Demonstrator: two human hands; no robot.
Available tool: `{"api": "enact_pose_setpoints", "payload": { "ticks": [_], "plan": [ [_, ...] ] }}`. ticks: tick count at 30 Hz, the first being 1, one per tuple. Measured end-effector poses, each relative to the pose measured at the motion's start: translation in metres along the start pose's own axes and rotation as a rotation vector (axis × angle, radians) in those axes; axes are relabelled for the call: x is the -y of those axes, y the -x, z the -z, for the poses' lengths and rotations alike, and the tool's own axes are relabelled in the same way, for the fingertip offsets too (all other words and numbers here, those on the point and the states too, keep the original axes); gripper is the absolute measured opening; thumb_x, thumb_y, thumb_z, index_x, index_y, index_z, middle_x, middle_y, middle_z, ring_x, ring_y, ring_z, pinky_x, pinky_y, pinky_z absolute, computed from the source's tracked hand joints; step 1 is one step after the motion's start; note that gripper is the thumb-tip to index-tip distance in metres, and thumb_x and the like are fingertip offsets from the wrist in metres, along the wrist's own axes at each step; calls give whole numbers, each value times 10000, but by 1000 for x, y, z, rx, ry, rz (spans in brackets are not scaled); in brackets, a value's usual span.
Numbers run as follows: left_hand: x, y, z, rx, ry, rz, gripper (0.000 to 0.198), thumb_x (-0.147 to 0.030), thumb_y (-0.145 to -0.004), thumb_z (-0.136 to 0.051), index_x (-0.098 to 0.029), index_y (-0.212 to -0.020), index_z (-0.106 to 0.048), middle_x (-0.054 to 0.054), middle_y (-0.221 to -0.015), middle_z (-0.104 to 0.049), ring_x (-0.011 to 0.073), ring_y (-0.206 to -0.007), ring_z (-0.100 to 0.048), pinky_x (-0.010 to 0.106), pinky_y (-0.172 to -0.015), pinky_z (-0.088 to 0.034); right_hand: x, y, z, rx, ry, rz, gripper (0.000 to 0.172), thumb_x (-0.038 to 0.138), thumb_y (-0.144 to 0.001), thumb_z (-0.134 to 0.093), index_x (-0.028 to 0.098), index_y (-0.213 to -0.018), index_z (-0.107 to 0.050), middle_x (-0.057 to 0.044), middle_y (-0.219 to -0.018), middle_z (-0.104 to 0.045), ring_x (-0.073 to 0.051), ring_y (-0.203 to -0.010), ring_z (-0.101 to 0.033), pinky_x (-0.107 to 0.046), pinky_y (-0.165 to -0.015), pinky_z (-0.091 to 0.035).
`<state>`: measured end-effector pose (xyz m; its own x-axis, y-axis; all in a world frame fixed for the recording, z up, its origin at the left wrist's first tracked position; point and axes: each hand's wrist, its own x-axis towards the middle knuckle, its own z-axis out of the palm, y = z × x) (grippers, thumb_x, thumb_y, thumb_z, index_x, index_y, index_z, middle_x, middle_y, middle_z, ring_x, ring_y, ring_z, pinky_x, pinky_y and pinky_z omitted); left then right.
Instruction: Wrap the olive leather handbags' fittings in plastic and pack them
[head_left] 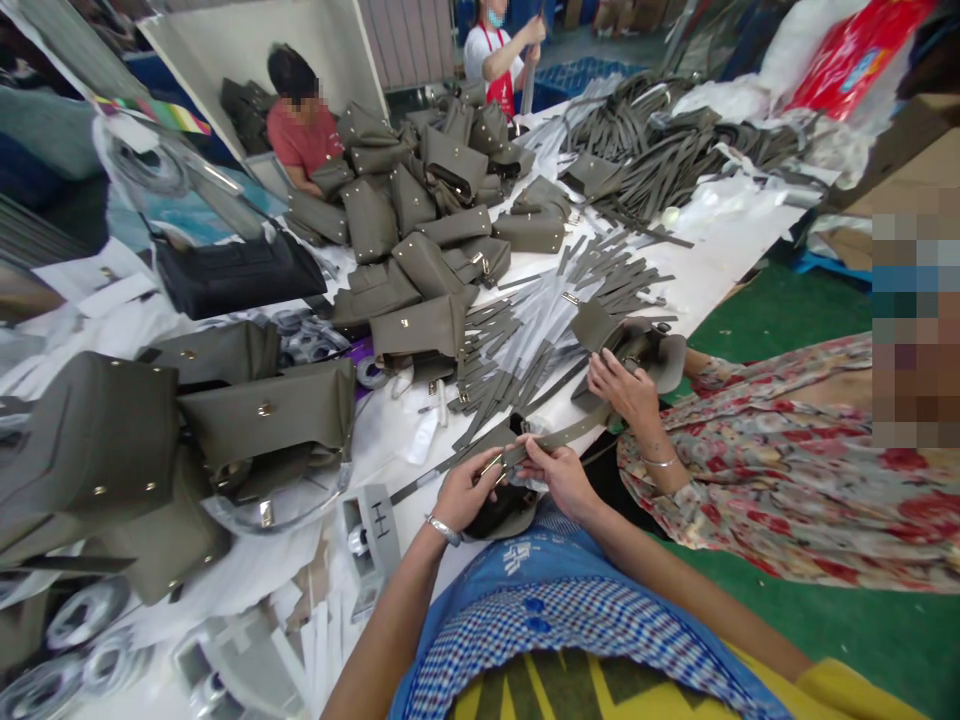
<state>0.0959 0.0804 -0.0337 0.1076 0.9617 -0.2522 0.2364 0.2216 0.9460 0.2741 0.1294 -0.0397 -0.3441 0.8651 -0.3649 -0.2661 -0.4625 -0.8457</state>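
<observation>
My left hand (pixel 466 490) is closed on a gold-coloured metal buckle (pixel 492 464), thumb and fingers pinching it. In my right hand (pixel 561 480) a grey-green strap (pixel 574 433) is pinched close to the buckle; its punched end runs off to the right. Both hands are close together at the table's near edge. Below them sits a dark olive handbag (pixel 496 515), partly hidden by my hands and apron. Whether the strap passes through the buckle I cannot make out.
At my right a co-worker's hand (pixel 628 390) works on another handbag (pixel 664 355). Loose straps (pixel 499 370) are spread across the white table. Handbags (pixel 442 260) pile up behind; more bags (pixel 270 410) stand left, near a grey metal device (pixel 373 540). Two people are beyond the table.
</observation>
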Motion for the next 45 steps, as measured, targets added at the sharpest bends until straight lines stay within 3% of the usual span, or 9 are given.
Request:
{"api": "enact_pose_setpoints", "payload": {
  "ticks": [14,17,21,24,27,30,34,41,45],
  "plan": [
    [15,-2,1,2,79,26,491,-459,-867,-505,-213,-1291,-517,13,-792,-689,119,-538,-569,258,-597,-482,2,5,-1,6,159,122,296,440,-810,-641,198,-977,-683,-55,-963,-708,-189,-773,-661,-316,-655,-578],
    [16,-4,-3,-48,-22,33,462,-435,-870,-499,-226,-1283,-518,7,-774,-706,139,-537,-597,284,-626,-498,7,11,-5,24,416,195,295,447,-847,-583,217,-995,-691,-59,-1011,-701,-215,-803,-660,-349,-670,-571],
    [9,-4,-13,-205,-318,-26,348,-311,-839,-541,-264,-1179,-595,40,-1018,-720,222,-883,-675,336,-817,-491,15,16,-14,140,991,361,270,391,-895,-496,260,-1019,-697,-54,-1020,-707,-250,-947,-640,-383,-841,-500],
    [2,-1,-17,-198,-362,-28,332,-285,-823,-561,-256,-1152,-590,45,-1014,-716,232,-915,-668,336,-803,-491,25,13,-20,62,1215,350,273,379,-890,-480,231,-970,-695,-75,-911,-711,-253,-873,-635,-376,-799,-470],
    [-2,8,-11,-134,-252,-94,382,-326,-758,-668,-228,-1113,-564,29,-952,-698,195,-816,-657,305,-753,-498,40,4,-20,-2,954,241,227,357,-854,-511,204,-904,-671,-56,-835,-690,-184,-689,-587,-301,-643,-449],
    [0,19,0,-180,-171,-166,371,-308,-699,-737,-211,-1021,-581,30,-984,-663,171,-814,-631,292,-761,-497,61,-3,-17,132,446,67,184,331,-800,-599,196,-918,-640,-14,-826,-643,-85,-506,-435,-224,-477,-346],
    [9,30,8,-276,-20,-192,248,-293,-728,-725,-195,-928,-617,54,-1020,-659,193,-959,-619,323,-882,-485,84,-11,-10,182,60,87,234,313,-747,-714,232,-956,-645,17,-836,-578,-64,-584,-459,-187,-523,-385],
    [18,35,6,-214,359,-63,406,-249,-707,-740,-181,-1066,-564,76,-1040,-685,195,-987,-649,338,-901,-510,108,-20,-4,1,-31,419,292,524,-772,-673,262,-901,-645,26,-720,-523,-140,-868,-570,-291,-855,-480],
    [19,32,8,-248,388,-22,343,-247,-706,-731,-166,-1014,-600,77,-1036,-688,188,-959,-658,323,-894,-510,118,-9,-1,73,-17,291,393,598,-836,-547,261,-1031,-602,87,-515,-288,-88,-458,-374,-209,-501,-405]
  ]
}}
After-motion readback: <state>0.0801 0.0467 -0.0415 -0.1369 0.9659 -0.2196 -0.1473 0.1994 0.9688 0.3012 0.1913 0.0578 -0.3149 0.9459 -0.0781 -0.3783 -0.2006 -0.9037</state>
